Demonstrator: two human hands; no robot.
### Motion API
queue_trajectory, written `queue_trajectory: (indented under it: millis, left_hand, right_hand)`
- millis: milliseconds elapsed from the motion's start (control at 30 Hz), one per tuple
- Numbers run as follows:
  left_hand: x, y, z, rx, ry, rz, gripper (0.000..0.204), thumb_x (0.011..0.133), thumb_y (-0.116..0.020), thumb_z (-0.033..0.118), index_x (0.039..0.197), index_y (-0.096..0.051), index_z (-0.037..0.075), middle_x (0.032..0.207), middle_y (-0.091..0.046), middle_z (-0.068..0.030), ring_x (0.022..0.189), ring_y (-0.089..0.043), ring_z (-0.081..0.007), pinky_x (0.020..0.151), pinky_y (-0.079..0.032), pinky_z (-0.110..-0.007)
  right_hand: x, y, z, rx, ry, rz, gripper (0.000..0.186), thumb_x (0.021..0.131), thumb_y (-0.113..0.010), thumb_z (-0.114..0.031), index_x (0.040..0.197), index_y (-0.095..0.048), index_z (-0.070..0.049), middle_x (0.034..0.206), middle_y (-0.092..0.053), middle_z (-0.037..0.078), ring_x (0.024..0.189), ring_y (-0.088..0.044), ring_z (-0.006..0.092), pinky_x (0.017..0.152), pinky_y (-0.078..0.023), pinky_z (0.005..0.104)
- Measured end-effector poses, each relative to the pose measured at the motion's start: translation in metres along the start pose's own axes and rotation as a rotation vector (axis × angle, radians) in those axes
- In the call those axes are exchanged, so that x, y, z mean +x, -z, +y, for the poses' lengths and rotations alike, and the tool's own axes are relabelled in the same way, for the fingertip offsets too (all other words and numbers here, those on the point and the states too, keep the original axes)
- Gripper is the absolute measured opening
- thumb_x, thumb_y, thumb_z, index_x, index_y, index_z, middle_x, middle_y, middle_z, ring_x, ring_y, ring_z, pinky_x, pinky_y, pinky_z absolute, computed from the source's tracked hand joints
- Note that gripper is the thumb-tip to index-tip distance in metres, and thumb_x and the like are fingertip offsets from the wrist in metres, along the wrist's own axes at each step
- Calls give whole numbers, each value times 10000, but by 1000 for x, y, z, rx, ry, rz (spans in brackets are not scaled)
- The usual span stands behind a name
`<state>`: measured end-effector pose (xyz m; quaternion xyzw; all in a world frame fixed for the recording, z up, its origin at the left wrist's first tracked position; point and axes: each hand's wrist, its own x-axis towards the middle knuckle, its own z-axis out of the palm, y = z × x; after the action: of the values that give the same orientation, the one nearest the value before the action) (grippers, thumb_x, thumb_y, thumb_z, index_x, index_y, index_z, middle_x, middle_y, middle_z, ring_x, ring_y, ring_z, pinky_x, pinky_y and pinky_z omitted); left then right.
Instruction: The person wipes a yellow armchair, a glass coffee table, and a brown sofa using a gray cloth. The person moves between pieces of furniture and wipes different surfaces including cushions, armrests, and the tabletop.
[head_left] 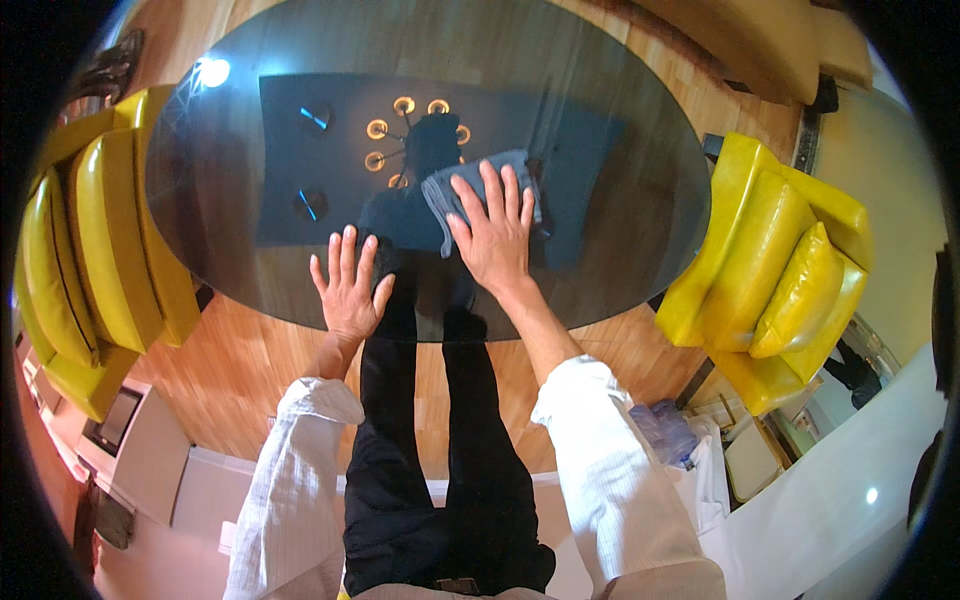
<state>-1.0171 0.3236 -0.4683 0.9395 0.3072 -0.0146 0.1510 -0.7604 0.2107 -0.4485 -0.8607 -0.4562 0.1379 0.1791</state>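
A dark oval glass table (620, 170) lies below me, mirroring the ceiling lamp and my outline. My right hand (495, 235) presses flat, fingers spread, on a folded grey cloth (450, 190) near the table's middle. My left hand (348, 290) rests flat on the bare glass close to the near edge, fingers apart, holding nothing. White sleeves cover both forearms, and my dark trousers show under the glass edge.
A yellow sofa (95, 230) stands at the table's left, a yellow armchair (790, 270) at its right. Wooden floor (240, 360) surrounds the table. A white counter (830, 500) with a blue bag (665, 430) sits lower right, a white cabinet (150, 450) lower left.
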Motion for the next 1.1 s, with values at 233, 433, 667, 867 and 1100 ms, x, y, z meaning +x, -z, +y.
queue_trajectory:
  millis: [233,433,667,867,1100]
  left_hand:
    - [38,33,22,-122,2,23,627,1016,-740,321,1590,-551,151,1742,-386,-173,1609,-340,-408,1263,-232,-653]
    - [160,42,13,-201,-54,120,685,1034,-729,369,1657,-493,212,1796,-278,-183,1649,-248,-431,1277,-206,-678]
    - [218,10,29,-81,111,161,689,1065,-582,636,1669,-471,323,1827,-208,-138,1683,-145,-405,1264,-95,-749]
    - [217,8,28,-85,126,111,699,1053,-588,653,1664,-476,330,1832,-196,-143,1688,-128,-408,1276,-57,-739]
    - [217,11,29,-47,125,97,735,1039,-611,643,1679,-452,318,1828,-194,-160,1684,-137,-417,1273,-78,-733]
  right_hand:
    - [-133,-4,24,2,-139,-143,563,1057,-656,-369,1588,-569,-206,1719,-401,188,1604,-295,463,1289,-171,667]
    - [-42,-5,2,-28,-219,-36,579,1046,-655,-368,1586,-553,-186,1720,-362,227,1593,-274,510,1263,-183,709]
    - [38,-7,12,-98,-297,111,590,1060,-643,-395,1596,-535,-175,1735,-352,208,1610,-264,482,1268,-190,688]
    - [-74,-13,0,-76,-409,68,563,1028,-686,-395,1531,-618,-152,1680,-442,219,1560,-356,509,1245,-243,707]
    - [-1,2,27,-67,-398,57,638,1037,-658,-401,1612,-504,-172,1739,-302,248,1604,-220,519,1260,-133,714]
